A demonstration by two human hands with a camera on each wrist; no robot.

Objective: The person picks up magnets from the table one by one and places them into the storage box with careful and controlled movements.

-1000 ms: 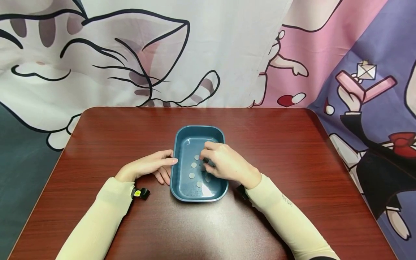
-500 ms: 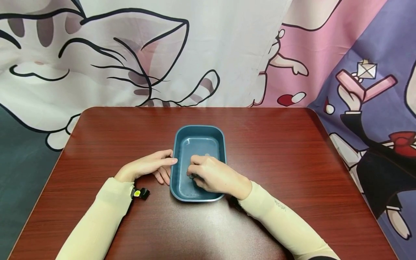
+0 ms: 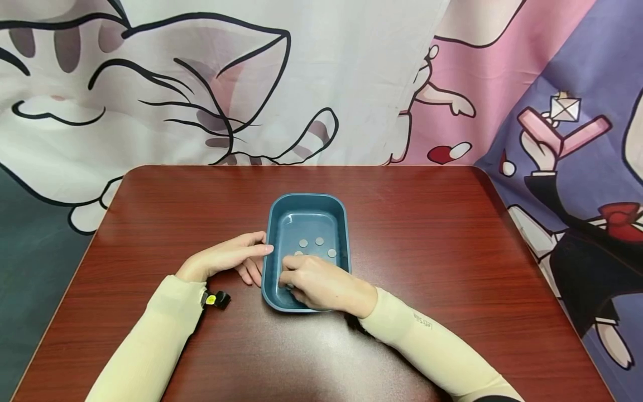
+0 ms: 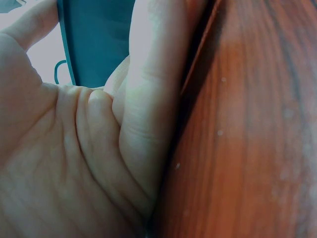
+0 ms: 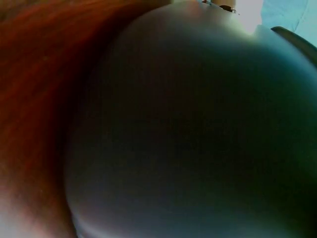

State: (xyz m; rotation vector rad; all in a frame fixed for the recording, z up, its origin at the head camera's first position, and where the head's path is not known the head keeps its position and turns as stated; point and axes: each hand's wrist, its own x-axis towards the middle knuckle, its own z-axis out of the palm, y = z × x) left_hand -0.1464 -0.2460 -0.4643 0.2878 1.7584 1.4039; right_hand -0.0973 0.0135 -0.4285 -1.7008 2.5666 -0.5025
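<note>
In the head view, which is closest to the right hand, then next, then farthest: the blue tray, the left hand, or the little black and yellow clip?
1. Blue plastic tray: right hand is inside it.
2. Left hand: beside the tray's left wall.
3. Small black and yellow clip: farthest left, by the left sleeve.

Wooden table (image 3: 452,240) (reddish), cartoon curtain (image 3: 351,78) behind

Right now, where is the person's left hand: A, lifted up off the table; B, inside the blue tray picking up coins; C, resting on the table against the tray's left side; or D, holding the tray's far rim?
C: the left hand lies on the table, its fingertips at the left wall of the blue tray.
</note>
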